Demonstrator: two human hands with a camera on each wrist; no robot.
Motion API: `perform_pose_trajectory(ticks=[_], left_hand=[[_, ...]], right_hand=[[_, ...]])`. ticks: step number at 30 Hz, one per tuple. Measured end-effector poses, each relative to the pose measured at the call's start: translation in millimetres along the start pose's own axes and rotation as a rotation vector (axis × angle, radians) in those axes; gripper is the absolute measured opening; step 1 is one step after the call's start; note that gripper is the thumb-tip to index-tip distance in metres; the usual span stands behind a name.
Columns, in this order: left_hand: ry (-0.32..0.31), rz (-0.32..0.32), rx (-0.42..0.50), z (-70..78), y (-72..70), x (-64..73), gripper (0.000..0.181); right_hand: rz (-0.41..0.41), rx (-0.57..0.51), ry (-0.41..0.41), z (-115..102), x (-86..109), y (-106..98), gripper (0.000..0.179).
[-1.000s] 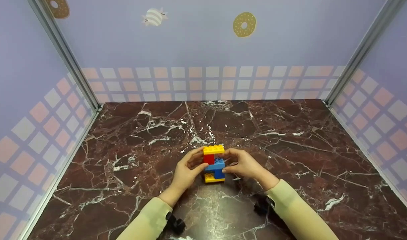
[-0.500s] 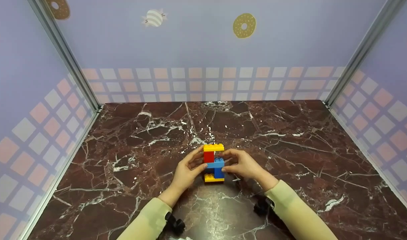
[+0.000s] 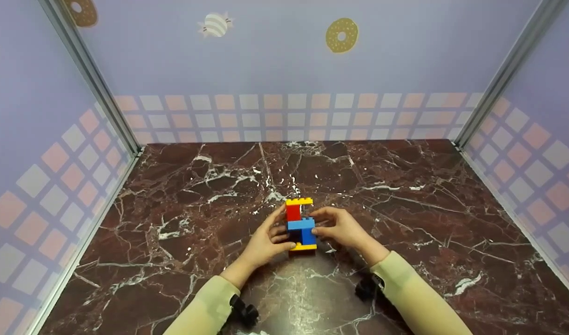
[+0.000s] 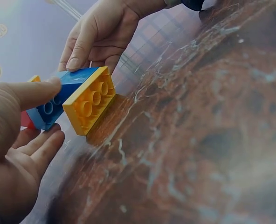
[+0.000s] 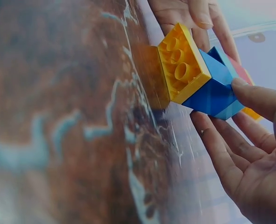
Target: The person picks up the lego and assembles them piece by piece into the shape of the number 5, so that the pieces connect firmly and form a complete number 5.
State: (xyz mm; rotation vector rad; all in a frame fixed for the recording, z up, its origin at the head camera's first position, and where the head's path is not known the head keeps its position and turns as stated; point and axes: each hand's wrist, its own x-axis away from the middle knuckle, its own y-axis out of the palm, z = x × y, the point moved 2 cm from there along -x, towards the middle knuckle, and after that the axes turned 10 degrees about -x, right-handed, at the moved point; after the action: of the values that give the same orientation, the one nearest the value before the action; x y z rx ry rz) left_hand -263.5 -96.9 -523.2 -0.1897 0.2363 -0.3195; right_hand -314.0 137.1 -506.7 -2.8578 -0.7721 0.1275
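Observation:
A stack of toy building bricks point(image 3: 301, 225) stands between both hands, leaning back with the underside of its bottom yellow brick point(image 4: 94, 101) showing in both wrist views. Above that come a dark blue brick point(image 5: 212, 88), a light blue brick point(image 3: 301, 224), a red brick point(image 3: 293, 212) and a yellow top brick point(image 3: 299, 201). My right hand point(image 3: 342, 228) pinches the stack by the dark blue brick, thumb in front. My left hand point(image 3: 264, 242) surrounds the left side loosely, thumb near the bottom yellow brick, fingers behind; whether any finger touches is hard to tell.
The dark red marbled tabletop point(image 3: 210, 186) extends around the hands. Purple patterned panels point(image 3: 284, 70) enclose the back and sides, with metal posts at the corners. Black wrist devices point(image 3: 244, 311) sit under both sleeves.
The stack has tipped back and shifted slightly up and right in the head view. My left thumb has moved down from the light blue brick towards the bottom yellow one. The right hand stays on the stack.

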Motion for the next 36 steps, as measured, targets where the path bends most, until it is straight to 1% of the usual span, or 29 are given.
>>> perform_pose_trajectory(ticks=[5, 9, 13, 16, 19, 26, 33, 36], left_hand=[[-0.012, -0.052, -0.017, -1.4, 2.4, 0.5, 0.106], [-0.01, -0.067, -0.02, -3.5, 3.3, 0.2, 0.107], [-0.006, -0.054, -0.028, -4.5, 2.8, -0.2, 0.106], [-0.016, -0.04, -0.049, -4.7, 2.4, -0.3, 0.106], [-0.028, -0.024, -0.074, -3.9, 1.8, -0.1, 0.105], [-0.044, -0.001, -0.093, -4.4, 1.3, -0.4, 0.102], [-0.029, -0.001, -0.074, -5.5, 0.9, -1.4, 0.101], [-0.032, 0.001, -0.069, -6.6, 0.5, -1.8, 0.1]], right_hand=[[0.025, 0.009, 0.023, 1.0, 0.6, -0.1, 0.042], [0.005, 0.027, 0.009, 1.0, 0.9, -0.4, 0.046], [-0.063, 0.012, -0.02, 1.1, 1.1, -0.2, 0.056], [-0.112, -0.023, -0.021, 0.7, 1.4, 0.1, 0.063], [-0.144, -0.037, -0.014, 0.5, 1.5, 0.2, 0.07], [-0.174, -0.012, 0.026, 2.4, 1.8, 0.1, 0.082], [-0.169, 0.023, -0.009, 3.8, 1.9, -1.1, 0.079], [-0.165, 0.027, -0.005, 4.1, 2.4, -1.3, 0.078]])
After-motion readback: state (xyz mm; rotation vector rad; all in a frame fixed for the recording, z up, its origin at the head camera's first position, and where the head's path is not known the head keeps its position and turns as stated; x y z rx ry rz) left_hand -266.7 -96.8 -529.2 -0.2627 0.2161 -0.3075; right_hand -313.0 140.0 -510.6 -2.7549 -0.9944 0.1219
